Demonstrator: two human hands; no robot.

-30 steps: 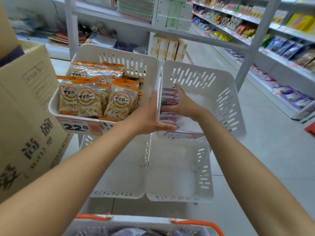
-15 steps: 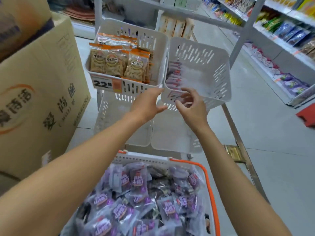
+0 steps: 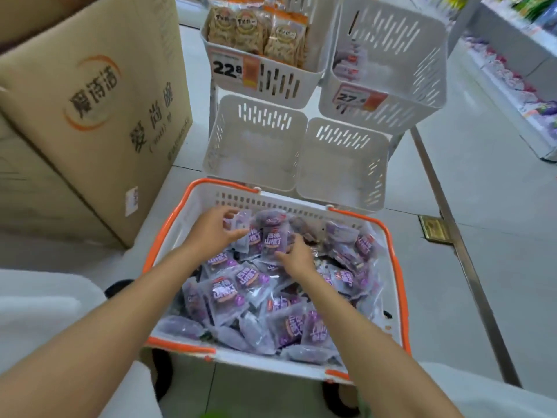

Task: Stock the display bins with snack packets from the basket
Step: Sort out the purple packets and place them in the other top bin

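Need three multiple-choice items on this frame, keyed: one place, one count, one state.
1. Where are the left hand and right hand?
A) in the white plastic basket with orange rim
B) on a shelf
C) on the cardboard box

2. How many white slotted plastic bins are in view?
A) two
B) four
C) six

3. The bin tagged 22.8 is:
A) overturned
B) stocked with tan snack packets
C) filled with purple packets

Key:
1A, both hands touch the purple snack packets inside the basket.
2B, two upper, two lower.
3B, tan packets stand in it.
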